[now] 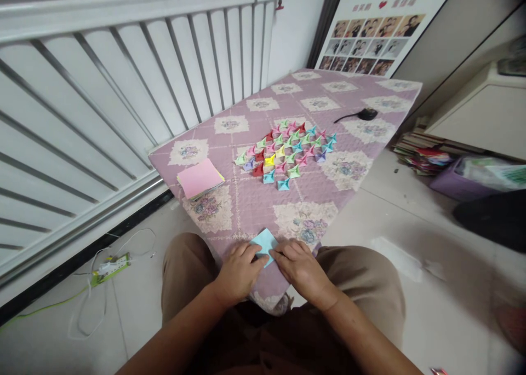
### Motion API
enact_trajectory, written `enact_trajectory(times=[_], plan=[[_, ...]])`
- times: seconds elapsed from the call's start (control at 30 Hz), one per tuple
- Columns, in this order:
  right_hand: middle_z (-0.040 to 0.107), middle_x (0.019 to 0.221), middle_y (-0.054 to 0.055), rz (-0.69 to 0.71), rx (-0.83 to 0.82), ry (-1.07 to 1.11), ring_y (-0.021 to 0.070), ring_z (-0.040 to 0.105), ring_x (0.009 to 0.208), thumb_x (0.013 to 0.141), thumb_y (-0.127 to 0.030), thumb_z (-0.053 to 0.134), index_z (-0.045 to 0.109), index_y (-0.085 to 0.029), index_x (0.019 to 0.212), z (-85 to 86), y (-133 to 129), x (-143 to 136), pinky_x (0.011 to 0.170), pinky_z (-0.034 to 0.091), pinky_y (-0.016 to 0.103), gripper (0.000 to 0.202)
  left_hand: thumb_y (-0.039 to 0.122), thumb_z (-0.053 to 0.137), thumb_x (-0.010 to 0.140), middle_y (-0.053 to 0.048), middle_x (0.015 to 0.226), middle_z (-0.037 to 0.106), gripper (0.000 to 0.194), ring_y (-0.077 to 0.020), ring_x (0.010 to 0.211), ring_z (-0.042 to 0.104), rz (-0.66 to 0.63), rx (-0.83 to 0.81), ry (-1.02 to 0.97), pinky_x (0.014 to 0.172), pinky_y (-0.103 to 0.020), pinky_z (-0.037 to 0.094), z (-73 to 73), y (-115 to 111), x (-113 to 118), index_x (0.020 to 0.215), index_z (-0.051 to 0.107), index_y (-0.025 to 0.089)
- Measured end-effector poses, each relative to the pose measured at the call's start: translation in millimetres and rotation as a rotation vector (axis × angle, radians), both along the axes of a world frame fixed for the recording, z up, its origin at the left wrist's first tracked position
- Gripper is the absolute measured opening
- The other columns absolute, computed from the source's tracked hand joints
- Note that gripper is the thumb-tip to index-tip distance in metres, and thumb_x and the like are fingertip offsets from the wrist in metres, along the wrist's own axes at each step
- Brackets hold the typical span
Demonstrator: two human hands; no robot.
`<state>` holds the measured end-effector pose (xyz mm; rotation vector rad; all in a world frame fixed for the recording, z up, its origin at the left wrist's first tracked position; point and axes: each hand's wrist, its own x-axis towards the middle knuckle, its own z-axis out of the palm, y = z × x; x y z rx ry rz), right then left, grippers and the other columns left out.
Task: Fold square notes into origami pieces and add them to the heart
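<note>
i see a light blue paper [265, 240], plain and smooth, turned so one corner points outward, on the cloth-covered table [253, 208] by its nearest corner. it lies between the two hands: i have the left hand [240, 266] gripping its left side and the right hand [299, 261] its right, both with fingers curled in, nearly closed at the paper's edges.
</note>
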<state>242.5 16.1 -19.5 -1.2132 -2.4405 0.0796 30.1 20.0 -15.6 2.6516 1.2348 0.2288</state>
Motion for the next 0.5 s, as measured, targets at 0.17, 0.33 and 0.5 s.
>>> enact_trajectory(times=[0.17,0.33,0.5], plan=[[0.066,0.111,0.007,-0.024,-0.004,0.003,0.0229,0.055,0.108,0.091,-0.023,0.052,0.061,-0.025,0.119,-2.2,-9.3,0.7,0.095,0.037,0.043,0.030,0.028,0.055,0.087,-0.008,0.136,0.046,0.044,-0.0262,0.122,0.042,-0.080,-0.008,0.023,0.100,-0.043,0.039,1.2,-5.3,-7.7,0.131,0.049,0.028],[0.063,0.119,0.009,-0.103,-0.030,0.008,0.0248,0.053,0.114,0.091,-0.024,0.052,0.061,-0.020,0.119,-6.0,-19.0,2.4,0.097,0.037,0.045,0.030,0.037,0.058,0.086,-0.009,0.140,0.044,0.050,-0.0264,0.125,0.041,-0.105,0.006,0.035,0.104,-0.042,0.036,0.9,-6.7,-10.6,0.133,0.047,0.025],[0.064,0.119,0.009,-0.151,-0.046,0.052,0.0234,0.053,0.114,0.091,-0.024,0.052,0.060,-0.023,0.121,-7.4,-23.3,4.2,0.097,0.036,0.044,0.031,0.041,0.058,0.085,-0.009,0.140,0.045,0.052,-0.0272,0.126,0.040,-0.099,0.015,0.032,0.105,-0.042,0.035,-4.5,-7.6,-11.0,0.133,0.046,0.026]])
